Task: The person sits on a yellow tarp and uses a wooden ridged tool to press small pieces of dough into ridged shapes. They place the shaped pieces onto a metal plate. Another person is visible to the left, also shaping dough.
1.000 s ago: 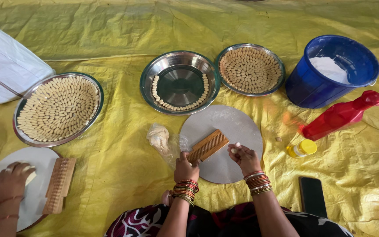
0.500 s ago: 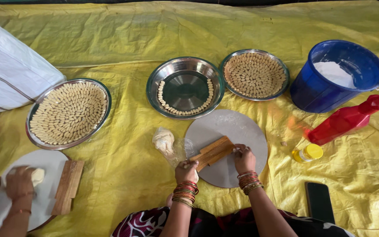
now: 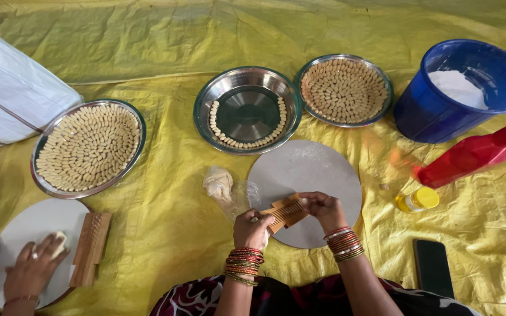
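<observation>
At far left a co-worker's hand (image 3: 30, 270) presses a pale bit of dough (image 3: 58, 244) on a round white board (image 3: 30, 225) beside a ribbed wooden block (image 3: 91, 247), below a steel plate (image 3: 89, 149) packed with shaped pieces. At centre, past a dough lump (image 3: 218, 184), the left hand (image 3: 252, 228) curls its fingers around the near end of a ridged wooden board (image 3: 286, 212) lying on a round grey slab (image 3: 306, 175). The right hand (image 3: 323, 208) pinches narrowly onto its far end, with a yellow-capped jar (image 3: 418, 200), red bottle (image 3: 475, 153) and blue bucket (image 3: 461, 90) to the right
</observation>
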